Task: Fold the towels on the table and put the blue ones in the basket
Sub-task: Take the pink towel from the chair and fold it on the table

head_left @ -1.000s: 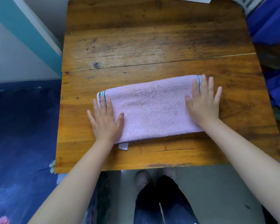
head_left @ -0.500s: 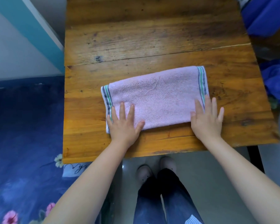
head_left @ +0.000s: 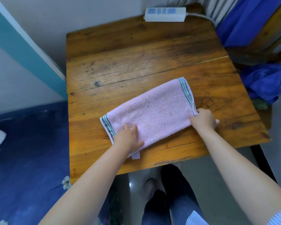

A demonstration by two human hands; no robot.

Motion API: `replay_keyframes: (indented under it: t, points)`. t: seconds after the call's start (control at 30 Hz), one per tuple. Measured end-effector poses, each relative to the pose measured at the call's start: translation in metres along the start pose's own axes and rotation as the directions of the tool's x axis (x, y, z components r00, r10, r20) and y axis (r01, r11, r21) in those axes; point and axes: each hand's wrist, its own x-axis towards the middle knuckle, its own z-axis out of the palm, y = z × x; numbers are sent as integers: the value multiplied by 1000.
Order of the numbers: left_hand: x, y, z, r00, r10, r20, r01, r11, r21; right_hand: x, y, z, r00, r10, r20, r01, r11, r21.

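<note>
A pink towel [head_left: 154,111] with green and grey stripes at both short ends lies folded into a long strip on the wooden table [head_left: 136,62], slanting up to the right. My left hand [head_left: 128,138] grips its near left corner with curled fingers. My right hand [head_left: 203,119] pinches its near right corner by the striped end. A crumpled blue towel [head_left: 264,82] lies off the table's right edge. No basket is in view.
A white power strip [head_left: 165,14] sits at the table's far edge, its cable running right. Blue cloth [head_left: 243,21] hangs over a wooden chair at the back right. A blue floral bedcover [head_left: 26,159] lies to the left. My legs stand below the table's near edge.
Both hands slid from flat on the towel's ends back to its near corners and curled onto them. The towel now lies slanted, and the view has tilted up to show the power strip.
</note>
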Motion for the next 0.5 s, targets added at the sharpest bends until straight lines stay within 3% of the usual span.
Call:
replay_keyframes:
  t: [0.13,0.33,0.43,0.5]
  points:
    - [11,11,-16,1000,18,18,-19,999,46,24,-9,-12,1000,-19,11,19,1000,23]
    - [53,33,-64,933,9,-360,-52,993,-109,86,-29,-43,992,-69,108,75,996,-52]
    - [85,47,-87,890,6,-455,-111,972,-205,119,-38,-55,979,-141,146,156,983,-97]
    - [110,59,-103,894,2,-448,-130,958,-256,141,-44,-63,965,-207,163,230,963,-138]
